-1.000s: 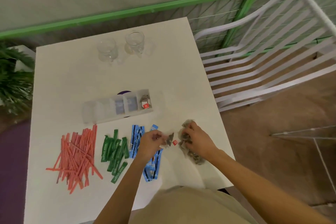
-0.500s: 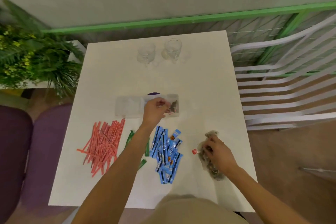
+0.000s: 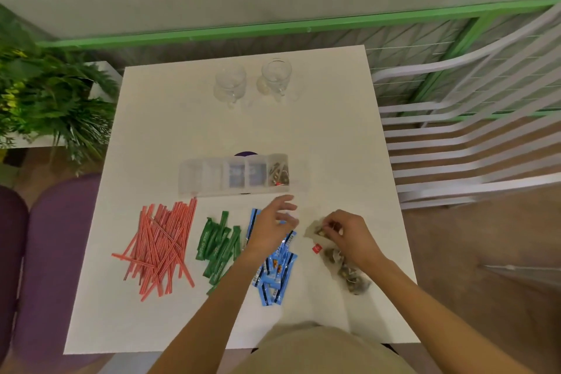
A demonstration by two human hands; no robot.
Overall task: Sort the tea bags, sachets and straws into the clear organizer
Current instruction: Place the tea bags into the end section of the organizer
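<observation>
1. Organizer [image 3: 194, 174]: clear, with a row of compartments, at the middle of the table [image 3: 334, 136]. The rightmost compartment holds tea bags [image 3: 278, 173]. The two beside it show something bluish that cannot be made out.
2. Left hand [image 3: 270, 228]: above the blue sachets [image 3: 276, 276], just nearer than the organizer. Its fingers are apart and relaxed, holding nothing.
3. Right hand [image 3: 346, 235]: at the far end of the loose heap [image 3: 349, 273] of tea bags near the table's right edge. Thumb and fingertips are clamped on one tea bag [image 3: 314, 229]. A red tag [image 3: 316, 248] lies just beside it.
4. Unsorted rows, left to right: straws [image 3: 161, 246], green sachets [image 3: 217, 247], blue sachets.
5. Glasses [image 3: 230, 85]: two, side by side at the far edge.
</observation>
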